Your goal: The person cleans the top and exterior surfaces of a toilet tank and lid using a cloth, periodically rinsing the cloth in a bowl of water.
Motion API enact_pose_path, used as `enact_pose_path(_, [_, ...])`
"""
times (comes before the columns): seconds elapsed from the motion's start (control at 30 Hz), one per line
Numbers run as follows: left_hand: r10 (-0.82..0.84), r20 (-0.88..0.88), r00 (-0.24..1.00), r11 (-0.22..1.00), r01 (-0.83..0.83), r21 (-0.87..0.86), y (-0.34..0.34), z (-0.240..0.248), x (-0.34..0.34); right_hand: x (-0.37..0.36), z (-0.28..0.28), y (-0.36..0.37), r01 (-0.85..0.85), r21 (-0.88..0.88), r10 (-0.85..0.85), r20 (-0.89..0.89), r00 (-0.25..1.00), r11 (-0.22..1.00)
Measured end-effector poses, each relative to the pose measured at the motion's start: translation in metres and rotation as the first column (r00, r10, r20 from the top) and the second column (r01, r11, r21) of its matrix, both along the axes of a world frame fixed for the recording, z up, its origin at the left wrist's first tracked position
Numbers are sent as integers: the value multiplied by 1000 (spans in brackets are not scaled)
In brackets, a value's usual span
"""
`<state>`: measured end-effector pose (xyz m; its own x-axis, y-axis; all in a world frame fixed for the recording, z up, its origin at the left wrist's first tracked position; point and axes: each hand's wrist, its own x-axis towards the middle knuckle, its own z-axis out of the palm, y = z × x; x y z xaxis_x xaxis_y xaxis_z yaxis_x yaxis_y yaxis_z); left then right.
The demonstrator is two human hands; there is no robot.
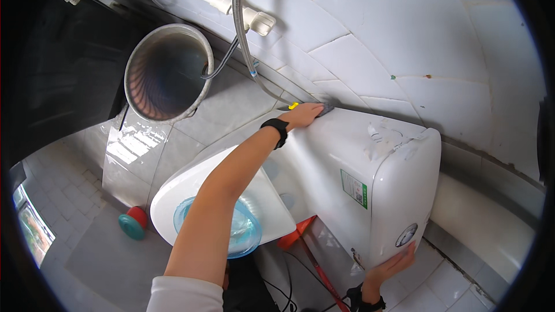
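My left hand (303,115) reaches across a white toilet and presses a dark grey cloth (327,108) against the wall-side edge of its tank (335,156). Part of the cloth is hidden under the fingers. At the tank's other end, my right hand (394,263) lies with fingers stretched along the lid (407,185), beside the round flush button (406,235). Beneath my left forearm, a clear blue basin (245,231) rests on the closed toilet seat cover (167,202). A braided hose (238,23) runs down behind the tank, close to my left hand.
A bucket (130,75) holding liquid stands on the tiles at the left, a grey hose (222,63) dipping into it. A red and teal round object (133,223) lies on the floor. A red-handled tool (318,268) and black cables lie below the tank. A thick white pipe (480,214) runs along the right.
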<state>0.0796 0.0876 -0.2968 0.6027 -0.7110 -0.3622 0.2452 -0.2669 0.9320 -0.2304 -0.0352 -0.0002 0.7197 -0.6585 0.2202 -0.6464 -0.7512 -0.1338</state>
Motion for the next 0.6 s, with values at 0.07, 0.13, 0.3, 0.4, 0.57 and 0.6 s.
enact_pose_path(0.07, [-1, 3, 1000, 998, 1, 59, 3, 1, -5, 1, 2, 1, 2, -13, -3, -17, 1000, 1000])
enact_pose_path(0.13, [-12, -7, 1000, 999, 12, -51, 0, 51, -3, -1, 7, 0, 16, -37, -17, -44, 999, 999])
enact_pose_path(0.3, [46, 8, 999, 902, -38, -429, -9, 144, -8, 1, 5, -4, -1, -51, -1, -30, 1000, 999])
enact_pose_path(0.4, [22, -41, 999, 848, -40, -529, -3, 154, -5, 1, 5, -2, -7, -47, 5, -37, 999, 999])
enact_pose_path(0.57, [19, 20, 1000, 999, -18, -41, 19, 50, -9, 0, 3, -2, -9, -60, 7, -32, 999, 998])
enact_pose_path(0.6, [12, -26, 1000, 997, -10, 70, 29, 41, -11, -1, 3, -2, -25, -78, 23, -32, 999, 997])
